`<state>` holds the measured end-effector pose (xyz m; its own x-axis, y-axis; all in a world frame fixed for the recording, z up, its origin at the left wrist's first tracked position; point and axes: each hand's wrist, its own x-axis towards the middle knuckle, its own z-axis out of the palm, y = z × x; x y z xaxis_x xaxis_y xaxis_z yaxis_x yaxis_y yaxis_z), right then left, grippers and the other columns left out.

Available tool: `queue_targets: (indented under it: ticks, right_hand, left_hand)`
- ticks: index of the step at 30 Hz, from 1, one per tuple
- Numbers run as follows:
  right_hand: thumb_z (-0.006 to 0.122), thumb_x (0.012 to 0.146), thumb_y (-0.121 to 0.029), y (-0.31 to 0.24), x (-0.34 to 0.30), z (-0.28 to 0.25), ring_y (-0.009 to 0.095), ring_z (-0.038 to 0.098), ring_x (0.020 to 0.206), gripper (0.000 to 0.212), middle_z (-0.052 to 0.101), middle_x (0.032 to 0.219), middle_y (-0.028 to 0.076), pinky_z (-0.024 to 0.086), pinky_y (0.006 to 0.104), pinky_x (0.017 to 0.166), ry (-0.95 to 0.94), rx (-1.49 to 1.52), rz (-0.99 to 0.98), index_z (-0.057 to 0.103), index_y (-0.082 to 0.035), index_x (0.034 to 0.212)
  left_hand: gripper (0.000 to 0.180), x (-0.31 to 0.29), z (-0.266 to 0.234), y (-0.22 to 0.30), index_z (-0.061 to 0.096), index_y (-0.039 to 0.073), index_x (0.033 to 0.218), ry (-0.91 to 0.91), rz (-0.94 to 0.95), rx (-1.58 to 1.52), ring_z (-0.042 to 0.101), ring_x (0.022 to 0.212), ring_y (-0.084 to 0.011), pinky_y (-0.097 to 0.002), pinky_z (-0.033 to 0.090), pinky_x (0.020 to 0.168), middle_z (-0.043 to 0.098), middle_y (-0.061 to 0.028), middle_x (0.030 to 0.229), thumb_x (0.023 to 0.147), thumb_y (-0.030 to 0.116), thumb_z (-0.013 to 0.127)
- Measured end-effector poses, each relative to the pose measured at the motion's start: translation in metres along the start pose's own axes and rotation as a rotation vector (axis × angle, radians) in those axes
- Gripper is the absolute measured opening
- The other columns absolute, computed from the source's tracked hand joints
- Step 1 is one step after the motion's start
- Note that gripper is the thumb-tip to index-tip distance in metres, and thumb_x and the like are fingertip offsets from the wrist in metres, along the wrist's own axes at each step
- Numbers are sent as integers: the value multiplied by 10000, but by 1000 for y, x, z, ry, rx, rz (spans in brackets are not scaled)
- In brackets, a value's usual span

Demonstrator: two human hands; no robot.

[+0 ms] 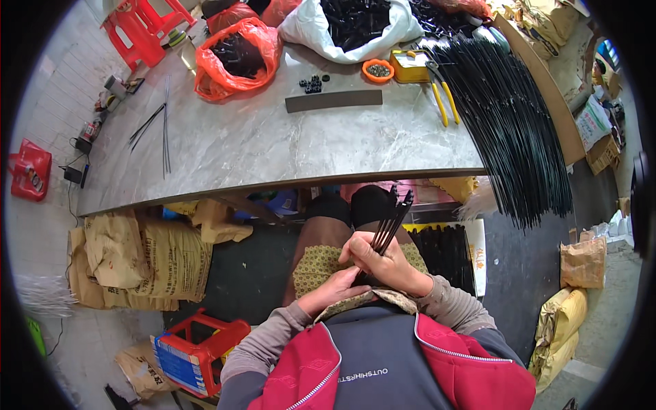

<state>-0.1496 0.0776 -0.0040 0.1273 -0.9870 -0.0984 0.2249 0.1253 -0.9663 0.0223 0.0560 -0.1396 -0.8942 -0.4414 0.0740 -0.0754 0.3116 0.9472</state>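
At the far left, on the floor, lies a red bag [29,169], and brown paper sacks [140,260] are piled under the edge of the grey table [273,147]. On the left part of the table rest a few loose thin rods [164,126], well apart from the rest. Behind them stands an orange bag [236,56] with dark pieces, then a white bag [352,26] of the same kind, and a flat dark strip [333,100] lies in front of them. Below the table, near the person's lap, the left hand [330,290] rests half closed on the patterned cloth [318,263], touching the lower ends of the bundle; I cannot tell if it really grips them. The right hand [383,263] is closed around a small bundle of black rods [393,222], which points up and to the right toward the table edge. These rods look light, thin and rather stiff, but probably springy and smooth, so they may slide against each other; it seems best to hold them near the lower end, all together. To the right, yellow-handled pliers [444,99] lie beside a big fan of long black rods [512,130] that hangs over the table edge.
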Motion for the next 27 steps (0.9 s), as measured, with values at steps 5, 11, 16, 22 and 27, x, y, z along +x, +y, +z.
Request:
queue_targets:
  ticks: [5, 11, 16, 22, 27]
  right_hand:
    - [546, 1033, -293, 2, 14, 1, 44, 443, 599, 368, 469, 607, -46, 373, 257, 532, -17, -52, -70, 663, -8, 832]
    - [500, 1048, -321, 2, 28, 4, 36, 433, 601, 388, 480, 646, -47, 347, 225, 530, -29, -109, -58, 676, -23, 872]
    - [546, 1027, -286, 1, 34, 4, 64, 475, 577, 366, 493, 601, -14, 386, 272, 519, -11, -124, -99, 676, 2, 842]
    - [510, 1039, -327, -7, 34, 0, 47, 471, 644, 388, 520, 673, -36, 378, 232, 571, -108, -102, 3, 681, -20, 876]
    - [546, 1025, -295, 1, 35, -1, 71, 489, 630, 359, 509, 645, -7, 399, 274, 558, -135, -91, -33, 698, -1, 885]
  left_hand:
    - [243, 35, -99, 89, 610, -19, 1169, 236, -244, -191, 633, 997, -134, -276, 512, 866, 671, -61, 1070, 929, 18, 603]
    - [277, 80, -149, 177, 593, -44, 1208, 459, 125, -403, 650, 1053, -183, -307, 511, 942, 679, -128, 1115, 937, 0, 627]
    - [296, 94, -164, 189, 573, -66, 1217, 352, 82, -576, 680, 1041, -263, -370, 545, 933, 672, -195, 1107, 929, -13, 619]
    - [231, 108, -171, 182, 653, -51, 1108, 266, 232, -357, 706, 967, -293, -372, 575, 875, 682, -203, 1064, 879, -79, 635]
    - [186, 115, -180, 177, 699, -49, 1013, 217, 359, -31, 713, 916, -282, -362, 592, 795, 700, -196, 992, 828, -69, 682]
